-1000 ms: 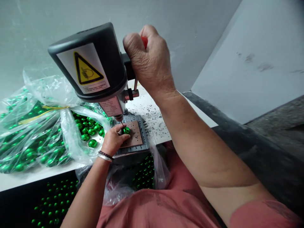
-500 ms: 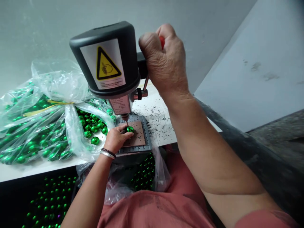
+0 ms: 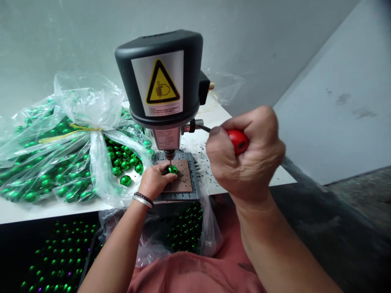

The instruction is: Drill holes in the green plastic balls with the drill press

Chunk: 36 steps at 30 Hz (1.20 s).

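My right hand [image 3: 247,152] is closed round the red knob [image 3: 237,141] of the lever on a black bench drill press [image 3: 165,81]. Below the motor housing, the thin drill bit [image 3: 170,162] points down at a shiny green ball [image 3: 172,169]. My left hand [image 3: 155,178], with two bracelets on its wrist, pinches this ball between thumb and fingers. The ball rests on a brown board [image 3: 181,185] over the drill's grey base plate [image 3: 194,187]. Whether the bit has entered the ball is too small to tell.
A tied clear plastic bag [image 3: 51,162] full of green balls lies on the white table [image 3: 18,211] at left. Loose green balls [image 3: 125,180] sit beside it. Dark shavings [image 3: 200,162] are scattered right of the drill. More green balls [image 3: 61,252] show below the table edge.
My right hand has swung the lever's red knob down and toward me. My left hand still holds the ball on the board. The view has shifted slightly left.
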{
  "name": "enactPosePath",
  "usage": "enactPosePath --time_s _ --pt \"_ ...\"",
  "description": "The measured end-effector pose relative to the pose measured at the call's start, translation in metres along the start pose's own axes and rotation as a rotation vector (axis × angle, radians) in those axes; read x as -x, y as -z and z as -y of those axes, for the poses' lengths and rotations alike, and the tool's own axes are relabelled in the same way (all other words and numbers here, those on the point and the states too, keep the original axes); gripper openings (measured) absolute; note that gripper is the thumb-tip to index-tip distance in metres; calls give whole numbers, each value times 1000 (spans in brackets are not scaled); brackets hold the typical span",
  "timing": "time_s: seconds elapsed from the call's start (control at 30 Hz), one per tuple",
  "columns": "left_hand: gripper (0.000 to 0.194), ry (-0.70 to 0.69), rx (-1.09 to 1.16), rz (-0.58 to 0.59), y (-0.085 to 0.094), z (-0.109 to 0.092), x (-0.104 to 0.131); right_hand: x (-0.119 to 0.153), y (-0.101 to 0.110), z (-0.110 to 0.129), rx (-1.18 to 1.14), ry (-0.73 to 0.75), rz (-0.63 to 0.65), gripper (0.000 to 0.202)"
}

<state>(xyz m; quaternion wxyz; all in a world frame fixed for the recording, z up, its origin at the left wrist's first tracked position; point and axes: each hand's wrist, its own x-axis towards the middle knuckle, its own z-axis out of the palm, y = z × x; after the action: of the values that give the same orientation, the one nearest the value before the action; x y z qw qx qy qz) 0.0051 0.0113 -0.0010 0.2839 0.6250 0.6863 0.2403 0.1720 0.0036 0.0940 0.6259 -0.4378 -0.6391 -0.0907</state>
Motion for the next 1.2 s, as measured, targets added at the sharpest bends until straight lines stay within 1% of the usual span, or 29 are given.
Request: enactPosePath --time_s 0.17,0.33,0.53,0.67,0.73,0.8,0.83,0.9,1.0,1.03,1.07,1.13,1.17,1.2 --pt "45 -7 -27 -7 2 -4 3 23 -4 -4 -18 12 -37 9" --pt "41 -24 -38 -24 1 -3 4 34 -8 -8 -27 8 -85 8" --pt "44 -50 -59 -32 0 0 5 50 -17 -19 -140 15 -85 13" --pt "36 -53 -28 -29 -1 2 4 58 -22 -21 -228 -5 -89 14" --pt "34 -64 -20 -30 -2 3 2 50 -21 -16 -223 -17 -113 11" --pt "36 -71 -10 -35 -3 3 2 30 -18 -8 -176 -18 -131 6" --pt "38 -72 -4 -39 -4 3 2 18 -17 -3 -151 -21 -138 7" --pt "37 -69 15 -47 -3 1 6 -10 -15 3 -83 -76 -83 19" --pt "34 -63 45 -58 5 -2 23 -41 -16 7 -105 -110 7 28" --pt "34 -70 56 -34 9 -2 31 -46 -17 7 -123 -117 22 29" --pt "33 -83 71 27 13 -2 40 -49 -17 6 -140 -126 30 29" --pt "33 -116 108 193 20 1 54 -50 -18 5 -169 -137 25 28" --pt "35 -116 133 242 22 4 59 -49 -19 5 -178 -142 17 27" --pt "38 -97 169 267 22 7 62 -48 -19 4 -186 -146 12 27"
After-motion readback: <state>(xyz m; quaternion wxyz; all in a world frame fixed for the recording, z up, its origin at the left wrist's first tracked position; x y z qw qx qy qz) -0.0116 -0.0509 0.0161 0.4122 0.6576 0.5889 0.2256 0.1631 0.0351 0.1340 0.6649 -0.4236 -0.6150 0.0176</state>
